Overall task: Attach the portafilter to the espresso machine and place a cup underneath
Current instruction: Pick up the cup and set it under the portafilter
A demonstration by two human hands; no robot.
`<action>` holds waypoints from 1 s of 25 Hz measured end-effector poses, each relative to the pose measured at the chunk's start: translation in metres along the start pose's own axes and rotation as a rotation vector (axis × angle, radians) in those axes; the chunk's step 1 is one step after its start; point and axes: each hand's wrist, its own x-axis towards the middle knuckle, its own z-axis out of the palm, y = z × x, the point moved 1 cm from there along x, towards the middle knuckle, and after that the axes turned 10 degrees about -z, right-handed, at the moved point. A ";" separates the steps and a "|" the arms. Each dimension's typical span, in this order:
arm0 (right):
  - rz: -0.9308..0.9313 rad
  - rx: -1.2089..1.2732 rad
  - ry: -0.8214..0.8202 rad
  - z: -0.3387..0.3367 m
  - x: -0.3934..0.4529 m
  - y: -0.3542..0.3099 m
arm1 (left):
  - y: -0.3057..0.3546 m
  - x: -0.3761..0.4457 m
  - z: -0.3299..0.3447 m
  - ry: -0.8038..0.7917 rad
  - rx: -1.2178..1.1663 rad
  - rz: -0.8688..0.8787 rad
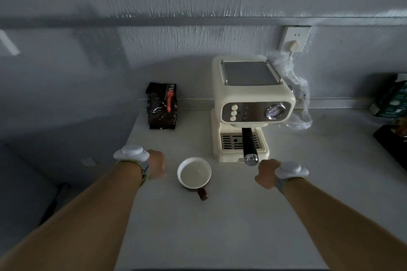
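The black-handled portafilter with its chrome end cap point(249, 146) already sits in the cream espresso machine point(246, 108), handle pointing out over the slotted drip tray point(226, 142). Neither hand holds anything: the right hand point(267, 172) is loosely curled just beside the cap, and the left hand point(156, 164) is curled near the white-lined brown-handled cup point(194, 172). The cup stands on the pale counter point(220, 226), left of the tray (not yet under the spout), probably within easy reach for sliding in. A black coffee bag point(162, 105) leans behind.
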 end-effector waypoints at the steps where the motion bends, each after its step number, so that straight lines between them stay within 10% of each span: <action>1: -0.010 0.013 -0.003 0.006 -0.001 -0.007 | -0.005 0.004 0.011 0.001 -0.031 -0.027; 7: -0.119 0.162 0.090 0.047 -0.013 -0.076 | 0.008 0.013 0.064 -0.066 -0.416 -0.071; 9: -0.099 0.421 0.121 0.056 -0.020 -0.105 | 0.023 0.024 0.079 -0.031 -0.757 -0.067; 13: 0.070 1.249 0.098 0.064 -0.032 -0.136 | 0.059 0.017 0.104 -0.501 -1.805 -0.107; 17: 0.070 1.625 0.057 0.068 -0.042 -0.147 | 0.068 0.024 0.118 -0.423 -2.097 -0.110; 25: -0.053 1.580 0.363 0.084 -0.048 -0.106 | 0.105 0.029 0.111 -0.351 -2.161 0.092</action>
